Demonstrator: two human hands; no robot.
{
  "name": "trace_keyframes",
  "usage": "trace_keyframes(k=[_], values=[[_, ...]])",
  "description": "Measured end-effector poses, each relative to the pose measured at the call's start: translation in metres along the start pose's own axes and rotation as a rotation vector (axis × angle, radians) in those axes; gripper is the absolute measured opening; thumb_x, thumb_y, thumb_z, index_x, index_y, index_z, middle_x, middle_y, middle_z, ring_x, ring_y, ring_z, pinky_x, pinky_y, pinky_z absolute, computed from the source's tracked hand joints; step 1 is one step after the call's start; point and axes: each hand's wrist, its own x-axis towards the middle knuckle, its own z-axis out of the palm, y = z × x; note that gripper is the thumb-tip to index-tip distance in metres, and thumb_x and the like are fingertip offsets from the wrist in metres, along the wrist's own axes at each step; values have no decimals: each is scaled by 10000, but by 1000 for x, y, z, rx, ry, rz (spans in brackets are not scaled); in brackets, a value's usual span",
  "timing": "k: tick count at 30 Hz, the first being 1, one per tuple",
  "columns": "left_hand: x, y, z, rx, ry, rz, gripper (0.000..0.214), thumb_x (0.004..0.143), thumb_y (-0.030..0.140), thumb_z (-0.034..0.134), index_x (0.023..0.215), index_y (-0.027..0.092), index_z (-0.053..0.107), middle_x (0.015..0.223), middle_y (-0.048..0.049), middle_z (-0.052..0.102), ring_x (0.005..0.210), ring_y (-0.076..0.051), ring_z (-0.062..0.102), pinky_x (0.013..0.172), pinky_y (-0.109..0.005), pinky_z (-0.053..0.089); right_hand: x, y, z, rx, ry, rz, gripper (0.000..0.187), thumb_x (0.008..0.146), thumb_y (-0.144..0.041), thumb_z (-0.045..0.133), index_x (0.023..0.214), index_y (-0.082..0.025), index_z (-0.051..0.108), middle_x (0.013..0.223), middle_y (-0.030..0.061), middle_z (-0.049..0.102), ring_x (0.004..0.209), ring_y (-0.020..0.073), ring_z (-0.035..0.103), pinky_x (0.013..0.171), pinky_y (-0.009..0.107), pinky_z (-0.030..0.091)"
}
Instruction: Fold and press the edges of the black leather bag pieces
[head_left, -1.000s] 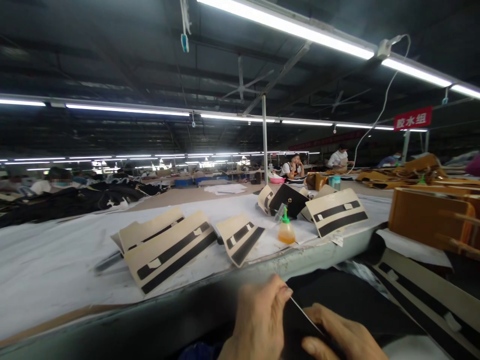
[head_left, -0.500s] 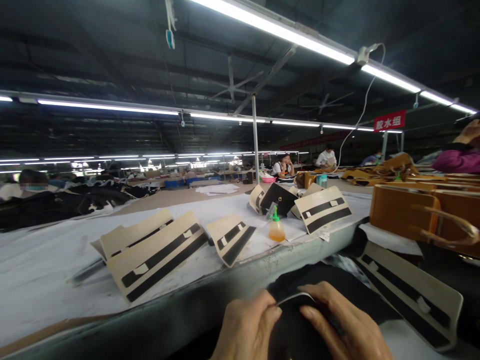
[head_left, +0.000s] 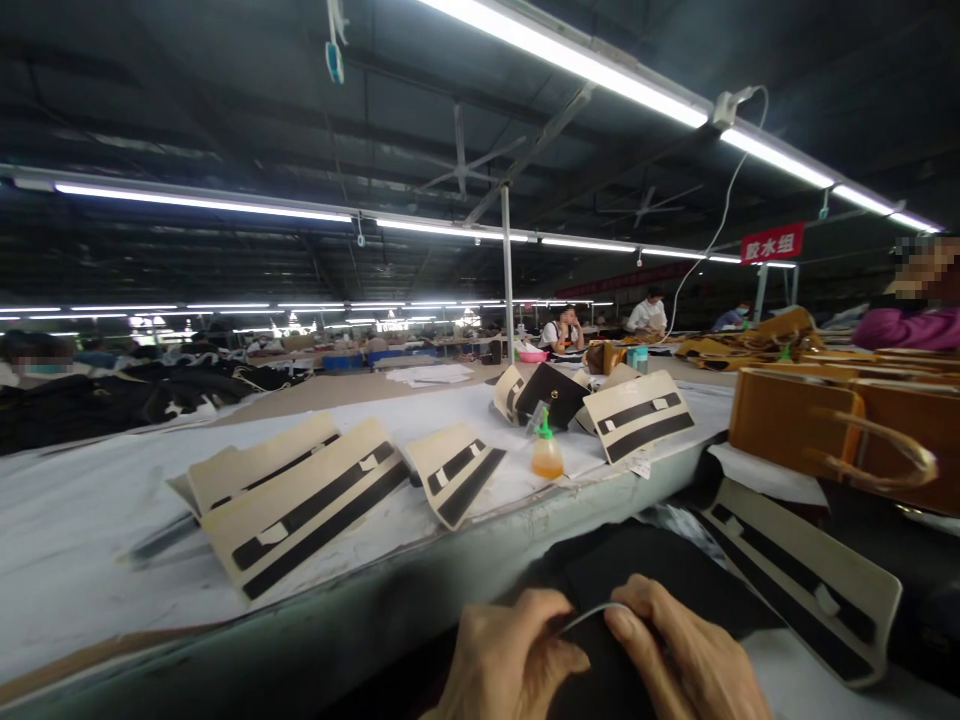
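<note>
The step in hand looks to be working along the pale upper edge of a black piece [head_left: 592, 655], which is held up between the two hands, on the person's side of the padded front edge of the tabletop [head_left: 517, 535]. The right hand [head_left: 679, 650] pinches that edge between thumb and forefinger, and the edge bows from this grip down towards the left hand [head_left: 502, 655]. There the thumb and forefinger stand parted with the edge running in between them; whether the other fingers grip the piece cannot be told, as they are hidden. The next move seems to call for a firm hold on the right and a careful closing of the left thumb onto the edge, without creasing the curve. Along the front edge of the tabletop lie a cream panel with black strips [head_left: 454, 478] and, beside it, a green-topped bottle of amber liquid [head_left: 547, 460], both well clear of the fingers; a similar striped panel [head_left: 810, 555] lies beyond the right hand, below the tabletop's front edge.
</note>
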Motion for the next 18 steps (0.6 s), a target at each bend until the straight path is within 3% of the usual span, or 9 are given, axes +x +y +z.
trace_keyframes(k=[3,5,7,11,13,15,18], values=[[-3,-4,1,-10,85,209,352,992,462,506,1220,212,603,648,3,738,561,-167,710,631,-256,568,5,-2,2,411,-222,457,428,984,-547,450,705,-223,424,639,-50,430,556,97,446,516,183,421],[-1,-4,0,-45,96,280,309,999,424,510,1147,174,615,604,12,711,486,-156,671,612,-274,555,8,-3,8,585,-320,657,524,944,-682,391,678,-236,318,612,-64,314,523,93,309,441,195,341],[4,0,-1,-34,45,235,281,1002,422,499,1016,177,635,591,19,691,475,-151,651,600,-278,542,10,-3,13,563,-300,687,566,913,-751,357,679,-238,301,619,-62,293,538,97,280,456,209,329],[12,12,-1,22,-68,55,339,1004,448,470,1102,162,624,791,-50,745,699,-200,728,656,-277,557,9,-1,15,375,-141,613,614,862,-777,438,623,-223,325,630,-50,307,582,107,291,514,224,327],[12,17,2,-31,-103,23,326,1034,385,400,991,161,633,718,-45,728,604,-180,708,569,-246,511,6,0,11,347,-122,597,624,858,-775,449,599,-218,338,603,-49,316,561,105,287,492,227,314],[10,19,3,-84,-109,-28,332,1032,307,381,826,185,610,585,-9,664,463,-141,630,480,-230,426,4,2,5,379,-163,616,627,876,-770,422,602,-207,425,584,-36,391,543,107,350,486,222,355],[7,18,3,-146,-61,-155,326,1008,313,419,748,201,581,519,25,578,426,-108,555,454,-209,364,4,2,-2,379,-208,620,638,974,-679,299,695,-195,606,608,10,588,553,141,538,512,225,465]])
